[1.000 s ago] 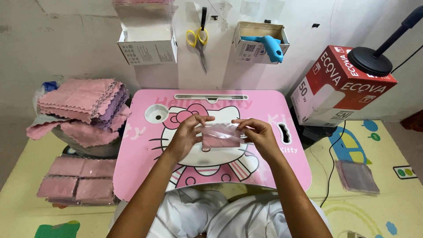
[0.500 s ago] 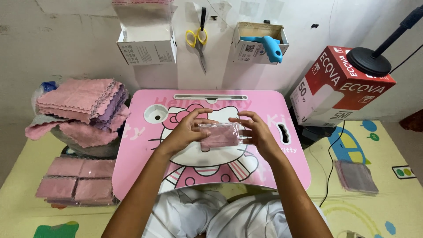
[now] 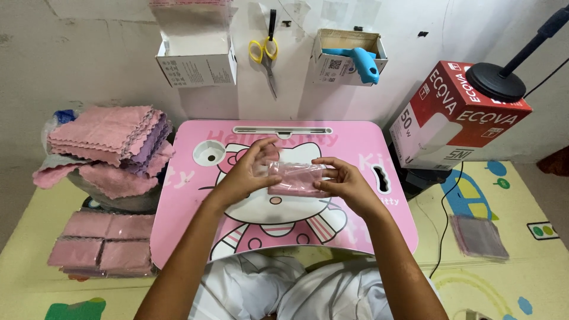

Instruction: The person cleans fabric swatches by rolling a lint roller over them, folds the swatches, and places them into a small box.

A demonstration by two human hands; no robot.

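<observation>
A folded pink cloth in a clear plastic bag (image 3: pixel 294 179) is held just above the pink cartoon lap table (image 3: pixel 184 201). My left hand (image 3: pixel 248 172) grips its left end, thumb and fingers pinching the bag's top edge. My right hand (image 3: pixel 344 182) holds the right end from the side. Both hands sit over the middle of the table.
A stack of loose pink and purple cloths (image 3: pixel 109 139) rests on a basin at left. Bagged cloths (image 3: pixel 101 243) lie on the floor mat below it. Yellow scissors (image 3: pixel 265 52) and two cardboard boxes hang on the wall. A red box (image 3: pixel 456 115) and a bagged cloth (image 3: pixel 479 236) are at right.
The bagged cloth has risen a little toward the table's far side, and both hands have shifted grip along its edges.
</observation>
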